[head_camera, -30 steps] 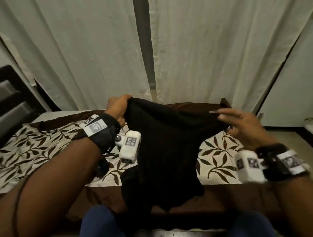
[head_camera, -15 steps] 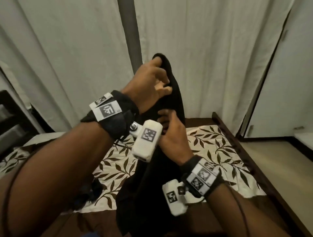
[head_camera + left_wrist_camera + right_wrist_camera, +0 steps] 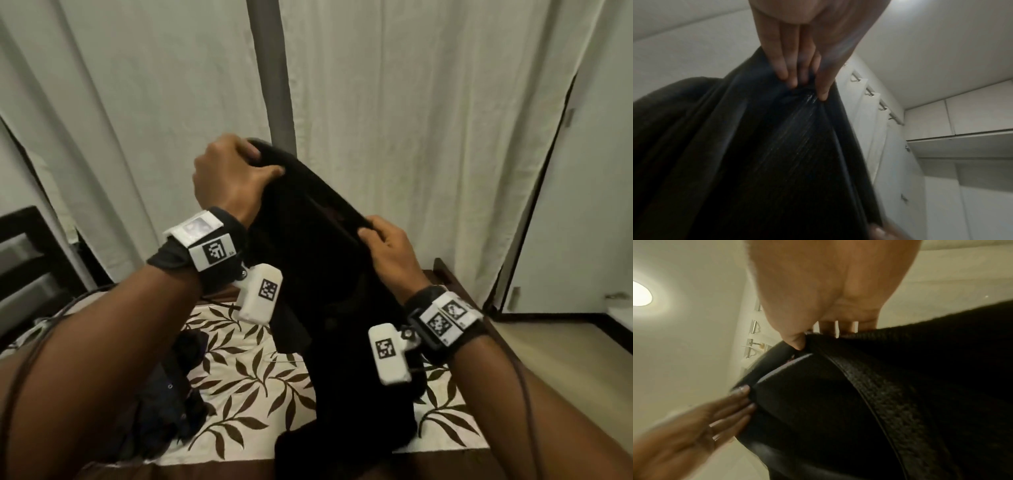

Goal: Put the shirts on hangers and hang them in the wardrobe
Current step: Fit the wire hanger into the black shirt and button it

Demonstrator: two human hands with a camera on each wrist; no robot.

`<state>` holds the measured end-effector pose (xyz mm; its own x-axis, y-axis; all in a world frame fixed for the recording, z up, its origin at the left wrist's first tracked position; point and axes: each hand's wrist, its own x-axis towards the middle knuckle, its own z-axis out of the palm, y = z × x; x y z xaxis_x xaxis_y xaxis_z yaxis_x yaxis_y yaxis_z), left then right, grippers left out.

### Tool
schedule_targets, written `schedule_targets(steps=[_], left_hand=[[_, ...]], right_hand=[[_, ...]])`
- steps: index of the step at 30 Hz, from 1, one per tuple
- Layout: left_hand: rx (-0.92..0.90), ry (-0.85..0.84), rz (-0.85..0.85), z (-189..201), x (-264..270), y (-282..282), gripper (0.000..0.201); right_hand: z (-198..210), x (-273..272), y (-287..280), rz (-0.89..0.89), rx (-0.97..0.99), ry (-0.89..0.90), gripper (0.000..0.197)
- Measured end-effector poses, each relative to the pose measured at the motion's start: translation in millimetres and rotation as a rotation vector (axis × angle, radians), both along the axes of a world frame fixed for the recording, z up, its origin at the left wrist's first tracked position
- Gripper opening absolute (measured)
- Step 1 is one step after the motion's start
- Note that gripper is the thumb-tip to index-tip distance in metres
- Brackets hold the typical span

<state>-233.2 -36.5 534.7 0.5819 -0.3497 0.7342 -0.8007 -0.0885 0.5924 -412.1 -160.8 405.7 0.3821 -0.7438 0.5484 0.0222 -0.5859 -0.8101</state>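
Note:
A black ribbed shirt [image 3: 329, 308] hangs in the air over the bed, held up by both hands. My left hand [image 3: 236, 171] grips its top edge at the upper left, fingers curled over the cloth [image 3: 797, 78]. My right hand [image 3: 383, 240] pinches the ribbed neckline [image 3: 869, 373] lower and to the right, thumb in front and fingers behind. The neck opening gapes between the two hands. The shirt's lower part drapes down to the bed's front edge. No hanger is in view.
Below lies a bed with a white leaf-patterned cover [image 3: 253, 377] and a pile of dark clothes [image 3: 171, 394] on its left side. White curtains [image 3: 411, 120] hang behind. White wardrobe doors [image 3: 582, 205] stand at the right, with bare floor [image 3: 565, 359] beside the bed.
Both hands shifted along the shirt: a second ago they held it spread wide, then bunched it high, and now they hold the neckline open, left hand up, right hand lower right.

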Motion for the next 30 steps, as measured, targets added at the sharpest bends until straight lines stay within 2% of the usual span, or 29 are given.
schedule_targets(steps=[2,5,6,8,9,12,15,18,21,24,26,28,30], left_hand=[[-0.037,0.085,-0.004,-10,12,0,0.063],[0.194,-0.002,-0.061,-34,24,-6,0.073],[0.282,-0.063,-0.045,-42,27,-8,0.066],[0.403,-0.15,0.038,-54,30,-10,0.036],[0.454,-0.166,0.084,-58,30,-10,0.031],[0.501,-0.231,0.17,-60,32,-7,0.028],[0.421,-0.262,0.203,-56,36,-1,0.026],[0.287,-0.161,0.097,-50,38,-2,0.022],[0.292,-0.126,0.092,-41,43,0,0.02],[0.413,-0.272,0.242,-30,50,0,0.027],[0.531,-0.315,0.284,-29,56,3,0.033],[0.64,-0.263,0.281,-35,69,9,0.038],[0.705,-0.099,0.189,-42,75,9,0.048]], right_hand=[[16,-6,-3,0.043,-0.09,-0.003,0.013],[38,-9,-9,0.087,-0.193,0.052,0.014],[43,-10,-11,0.07,-0.232,0.094,0.012],[48,-12,-16,0.035,-0.306,0.176,0.009],[50,-14,-18,0.023,-0.33,0.198,0.007],[46,-24,-29,-0.049,-0.41,0.274,0.009],[26,-36,-43,-0.213,-0.522,0.425,0.023],[4,-50,-49,-0.386,-0.446,0.544,0.025],[9,-59,-51,-0.472,-0.298,0.548,0.025],[44,-63,-50,-0.49,-0.193,0.307,0.027],[66,-63,-50,-0.495,-0.184,0.216,0.03],[78,-61,-48,-0.436,-0.105,0.245,0.035],[78,-62,-40,-0.344,0.022,0.266,0.035]])
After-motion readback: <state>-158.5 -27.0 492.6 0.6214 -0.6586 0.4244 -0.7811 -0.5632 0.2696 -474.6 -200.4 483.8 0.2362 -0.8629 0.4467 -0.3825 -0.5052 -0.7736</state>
